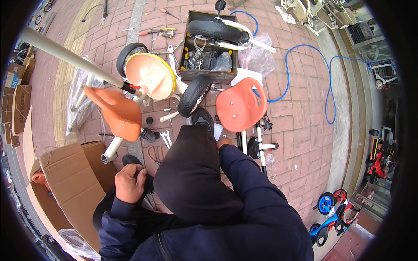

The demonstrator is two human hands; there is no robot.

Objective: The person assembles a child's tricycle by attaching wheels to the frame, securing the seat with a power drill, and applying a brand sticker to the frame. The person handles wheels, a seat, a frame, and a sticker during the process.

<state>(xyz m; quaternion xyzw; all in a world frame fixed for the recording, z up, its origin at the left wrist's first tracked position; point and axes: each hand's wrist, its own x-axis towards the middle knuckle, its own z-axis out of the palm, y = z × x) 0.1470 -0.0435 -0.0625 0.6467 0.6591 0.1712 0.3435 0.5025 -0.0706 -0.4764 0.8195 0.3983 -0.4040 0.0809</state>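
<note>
My left hand [130,182] is curled closed over my left leg; whatever its fingers may hold is hidden. Only the back of my right hand [224,142] shows, low beside my shin near a white paper [218,131]; its fingers are out of sight. Just beyond it lies an orange seat [241,104] with a handle hole, partly over white tubes [244,142]. Ahead of my left hand a tricycle frame stands with a long pale pole [74,54], a peach seat pan [150,76], an orange backrest [115,113] and black wheels [194,95]. Wrenches [166,139] lie near my left foot.
A metal toolbox [209,76] full of hardware stands ahead, a wheel with a white fork [217,32] across it. A blue hose [287,71] loops on the brick paving at right. An opened cardboard box [72,178] is at left. Small bikes [335,213] stand at lower right.
</note>
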